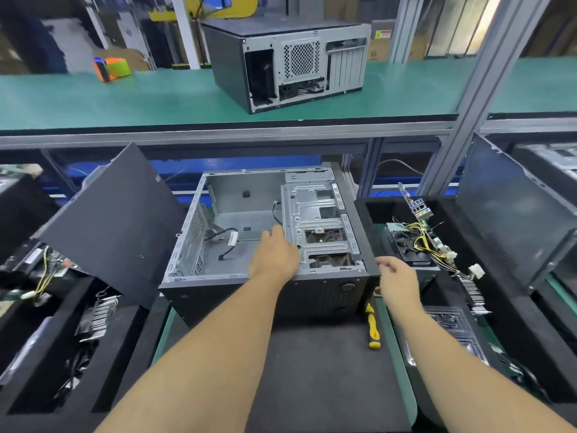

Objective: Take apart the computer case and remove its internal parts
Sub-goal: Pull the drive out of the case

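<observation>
An open black computer case (218, 285) lies on its side in front of me, its bay nearly bare with a loose black cable (228, 237) on the floor. A silver drive cage (318, 220) fills its right part. My left hand (274, 257) reaches into the case and rests on the cage's left edge, fingers curled against the metal. At the case's front right corner hovers my right hand (398, 279), fingers loosely bent, holding nothing I can see. The removed side panel (118, 226) leans at the left.
A yellow-handled screwdriver (372, 326) lies on the dark mat right of the case. A foam tray at the right holds a motherboard (418, 210) and a power supply (409, 245) with wires. Another foam tray (71, 354) sits at the left. A second case (287, 60) stands on the green shelf.
</observation>
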